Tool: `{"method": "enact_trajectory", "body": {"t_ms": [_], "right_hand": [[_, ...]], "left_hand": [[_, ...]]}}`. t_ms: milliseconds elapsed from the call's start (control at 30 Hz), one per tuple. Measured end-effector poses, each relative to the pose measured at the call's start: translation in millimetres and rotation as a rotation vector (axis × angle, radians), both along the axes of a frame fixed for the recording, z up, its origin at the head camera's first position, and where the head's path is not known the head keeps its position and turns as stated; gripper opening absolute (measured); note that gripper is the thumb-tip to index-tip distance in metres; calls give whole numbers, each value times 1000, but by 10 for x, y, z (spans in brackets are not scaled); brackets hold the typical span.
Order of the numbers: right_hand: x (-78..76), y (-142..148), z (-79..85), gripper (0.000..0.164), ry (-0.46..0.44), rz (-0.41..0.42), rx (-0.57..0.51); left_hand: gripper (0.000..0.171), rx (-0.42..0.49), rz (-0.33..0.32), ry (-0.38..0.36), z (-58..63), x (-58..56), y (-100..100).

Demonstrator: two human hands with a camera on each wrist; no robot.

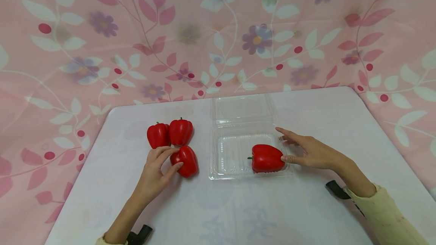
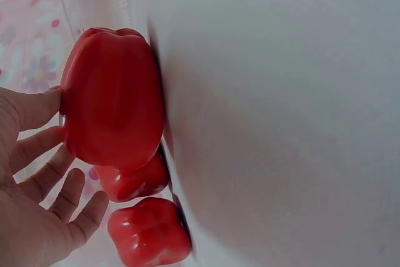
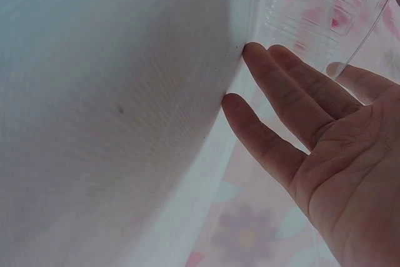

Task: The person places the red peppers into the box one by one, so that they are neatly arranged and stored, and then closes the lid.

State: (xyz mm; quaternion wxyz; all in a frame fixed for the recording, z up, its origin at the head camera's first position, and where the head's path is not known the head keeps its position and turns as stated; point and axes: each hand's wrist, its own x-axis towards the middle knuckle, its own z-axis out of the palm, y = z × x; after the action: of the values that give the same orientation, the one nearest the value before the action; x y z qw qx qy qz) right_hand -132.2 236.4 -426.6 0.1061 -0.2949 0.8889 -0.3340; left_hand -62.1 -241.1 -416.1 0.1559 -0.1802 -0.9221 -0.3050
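In the head view my left hand (image 1: 160, 165) touches the left side of a red bell pepper (image 1: 188, 163) on the table with thumb and index fingertips. Its other fingers are spread in the left wrist view, beside that pepper (image 2: 115, 98). Two more red bell peppers, one left (image 1: 158, 136) and one right (image 1: 181, 131), stand just beyond. My right hand (image 1: 313, 150) is at the right side of a clear plastic clamshell box (image 1: 231, 175), fingers extended. Its thumb touches another bell pepper (image 1: 267, 158) lying in the box, green stem pointing left.
The clear lid (image 1: 243, 109) is folded back towards the far table edge. A white cloth covers the table (image 1: 204, 211). Behind it hangs a pink floral curtain (image 1: 190, 33). Dark wrist-camera parts (image 1: 337, 190) sit near the right sleeve.
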Motion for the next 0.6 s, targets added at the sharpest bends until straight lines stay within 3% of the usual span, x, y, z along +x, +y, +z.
{"method": "enact_trajectory", "body": {"t_ms": [600], "right_hand": [[6, -7, -16, 87, -1, -10, 10]], "left_hand": [[58, -30, 47, 28, -47, -27, 85]]}}
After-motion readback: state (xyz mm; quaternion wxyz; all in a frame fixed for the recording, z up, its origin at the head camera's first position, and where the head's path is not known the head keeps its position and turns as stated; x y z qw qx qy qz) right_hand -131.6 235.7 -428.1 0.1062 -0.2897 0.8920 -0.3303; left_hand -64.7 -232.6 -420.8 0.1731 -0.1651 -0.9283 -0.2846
